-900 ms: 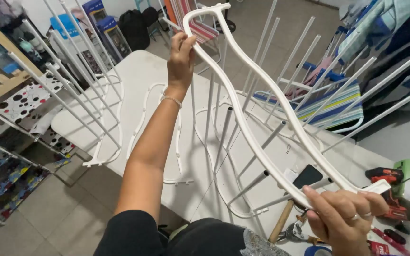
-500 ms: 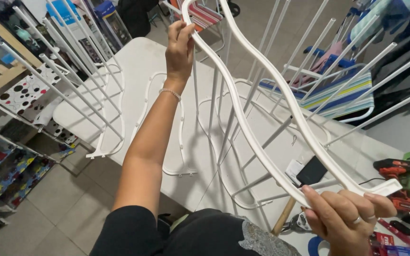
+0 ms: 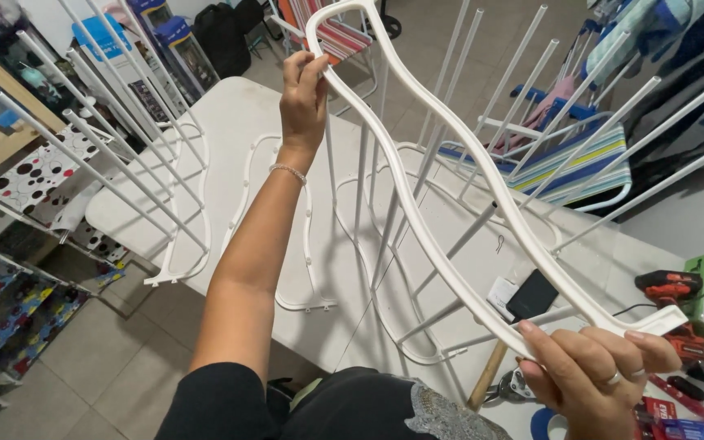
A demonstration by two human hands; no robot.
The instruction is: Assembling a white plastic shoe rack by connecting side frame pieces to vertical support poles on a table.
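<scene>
The white surface [image 3: 246,122] carries several white frames with upright rods [image 3: 148,171]. Above it, a curved white frame [image 3: 417,187] runs from 12 o'clock to 4 o'clock. The left hand [image 3: 303,94] is closed around its upper rail; the right hand [image 3: 592,371] grips its lower end. A red drill [image 3: 670,287] lies at 3 o'clock.

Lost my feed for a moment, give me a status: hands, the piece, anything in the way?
Left hand grips white curved frame near its top. Right hand grips its lower end. Frame held up over white table. Upright white rods stand close behind.
</scene>
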